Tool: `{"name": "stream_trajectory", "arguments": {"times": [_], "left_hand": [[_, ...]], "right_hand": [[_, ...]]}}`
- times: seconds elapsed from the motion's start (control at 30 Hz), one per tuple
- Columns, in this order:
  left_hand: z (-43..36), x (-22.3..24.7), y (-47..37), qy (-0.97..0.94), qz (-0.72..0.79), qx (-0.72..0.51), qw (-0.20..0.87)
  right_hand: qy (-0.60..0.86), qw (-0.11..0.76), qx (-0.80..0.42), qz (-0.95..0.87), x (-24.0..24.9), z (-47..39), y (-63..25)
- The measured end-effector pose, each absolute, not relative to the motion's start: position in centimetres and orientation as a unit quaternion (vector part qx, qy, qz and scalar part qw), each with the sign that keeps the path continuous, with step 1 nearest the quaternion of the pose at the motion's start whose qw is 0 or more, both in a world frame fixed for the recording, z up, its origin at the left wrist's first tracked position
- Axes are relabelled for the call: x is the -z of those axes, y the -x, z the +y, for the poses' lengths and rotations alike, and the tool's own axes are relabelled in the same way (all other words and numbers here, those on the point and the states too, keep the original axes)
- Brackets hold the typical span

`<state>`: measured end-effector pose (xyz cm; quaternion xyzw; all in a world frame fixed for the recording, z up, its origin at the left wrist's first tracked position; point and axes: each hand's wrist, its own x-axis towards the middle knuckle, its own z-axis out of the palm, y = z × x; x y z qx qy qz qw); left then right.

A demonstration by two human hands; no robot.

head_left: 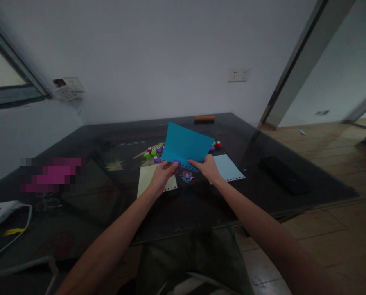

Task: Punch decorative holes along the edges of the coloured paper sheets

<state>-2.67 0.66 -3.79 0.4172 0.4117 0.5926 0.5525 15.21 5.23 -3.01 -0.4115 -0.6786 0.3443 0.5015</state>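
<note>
Both hands hold up a blue sheet of paper [187, 143] with a row of holes along its lower edge. My left hand [165, 172] grips the lower left corner, and a small purple thing shows at its fingertips. At the lower right, my right hand [206, 167] pinches the sheet with the thumb on top. Below the sheet lies a small pile of pink and blue bits [187, 176]. A cream punched sheet [146, 176] rests under my left hand, and a pale blue punched sheet [227, 167] lies right of my right hand.
Several small round coloured figures [154, 152] stand behind the sheet, with a red one [219, 144] at right. A black case [284, 174] lies on the dark table's right side. An orange-brown bar [204, 119] is at the back. A white device with a cable [3, 212] sits far left.
</note>
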Motion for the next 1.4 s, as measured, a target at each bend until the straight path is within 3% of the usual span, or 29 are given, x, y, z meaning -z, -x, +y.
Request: {"name": "stream_trajectory", "arguments": {"times": [1.4], "left_hand": [[0.48,3.7,2.78,-0.437,0.445,-0.58,0.523]], "right_hand": [[0.408,0.498,-0.359,-0.676,2.97,4.98,-15.2]]}}
